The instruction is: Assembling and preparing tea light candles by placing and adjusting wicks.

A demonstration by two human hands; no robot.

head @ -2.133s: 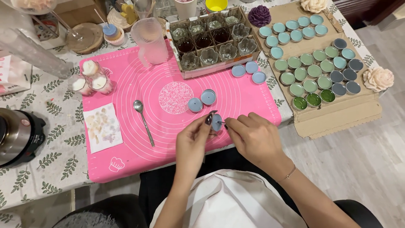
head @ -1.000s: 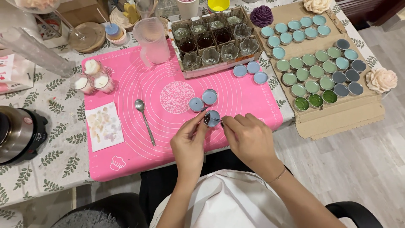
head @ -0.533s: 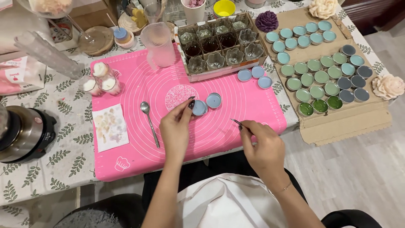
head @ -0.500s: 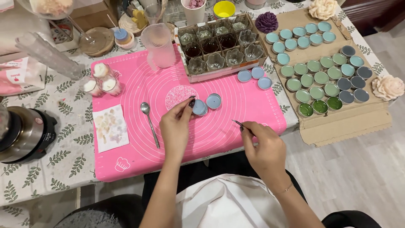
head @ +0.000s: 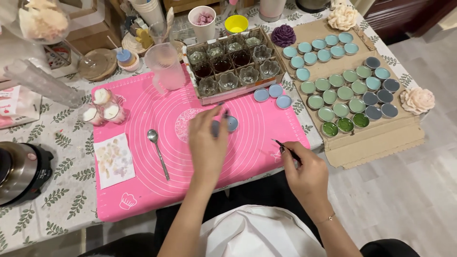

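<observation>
Blue tin [head: 231, 124] touching left hand [head: 208, 143] fingertips.

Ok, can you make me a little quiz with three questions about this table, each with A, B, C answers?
1. Where does the spoon lie?
A. on the pink mat
B. in the cardboard tray
C. on the floor

2. What colour are the three small round tins just below the box of glass cups?
A. red
B. blue
C. yellow

3. What is the right hand doing?
A. lying flat and bare
B. lifting the jug
C. pinching a thin dark tool

Answers: 1 A, the spoon rests on the mat left of the left hand. 2 B, all three tins are pale blue. 3 C, the fingers close round the thin tool above the mat's edge.
</observation>
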